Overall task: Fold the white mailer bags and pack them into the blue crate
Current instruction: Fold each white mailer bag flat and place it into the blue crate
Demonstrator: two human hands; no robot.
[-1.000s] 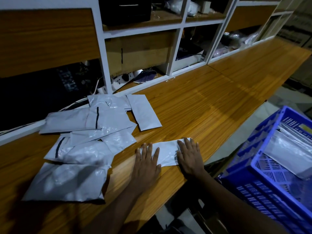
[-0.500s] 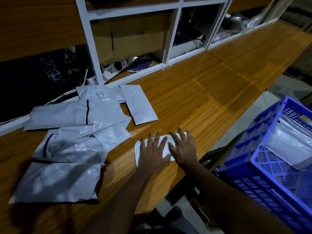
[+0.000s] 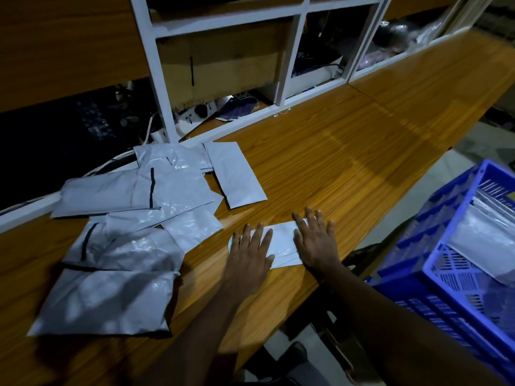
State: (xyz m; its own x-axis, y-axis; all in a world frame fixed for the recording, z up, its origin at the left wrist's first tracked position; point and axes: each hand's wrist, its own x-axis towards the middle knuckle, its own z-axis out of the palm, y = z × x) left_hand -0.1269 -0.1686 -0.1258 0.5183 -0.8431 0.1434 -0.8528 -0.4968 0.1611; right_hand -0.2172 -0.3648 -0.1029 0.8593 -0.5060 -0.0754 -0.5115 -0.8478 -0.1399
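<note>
A folded white mailer bag (image 3: 282,245) lies flat near the front edge of the wooden counter (image 3: 348,162). My left hand (image 3: 249,254) presses its left end with straight fingers. My right hand (image 3: 316,240) presses its right end, palm down. A loose pile of white mailer bags (image 3: 133,218) spreads over the counter to the left. One folded mailer (image 3: 235,174) lies apart at the pile's far right edge. The blue crate (image 3: 446,274) stands lower at the right, with folded white bags (image 3: 485,243) inside.
White shelf frames (image 3: 156,73) rise along the back of the counter. A power strip (image 3: 195,115) and cables sit in the compartment behind the pile. The counter runs on to the far right. A gap with dark floor lies between the counter edge and the crate.
Both hands slid apart along the folded mailer, exposing its middle. The camera tilted down and shifted slightly.
</note>
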